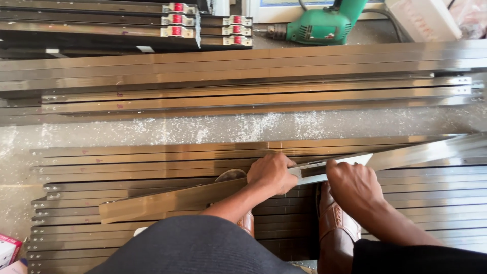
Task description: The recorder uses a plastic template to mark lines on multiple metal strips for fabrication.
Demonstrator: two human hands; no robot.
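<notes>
Hands are working over a floor covered with long aluminium profiles, seen from above by a head-worn camera. The left hand (271,173) is closing its fingers around a long silver aluminium bar (167,201) that is lying diagonally across the stack, gripping it near the middle where it meets a second piece. The right hand (355,186) is wrapping around a shorter silver channel-shaped profile (324,170), whose open hollow is facing up between the two hands. Both grips are clamped firmly, and the two pieces are touching end to end, apparently being fitted or slid together, so the step in hand looks like a joining or alignment. Finishing it would call for keeping both pieces level and in line while pressing them together. Brown leather shoes (335,228) are resting on the lower stack of flat aluminium strips (127,167) beneath the hands. A band of grey floor dusted with white metal shavings (213,129) is separating this stack from a second stack of aluminium lengths (228,76) farther away. A green electric drill (319,25) is lying beyond that, well apart from the hands.
</notes>
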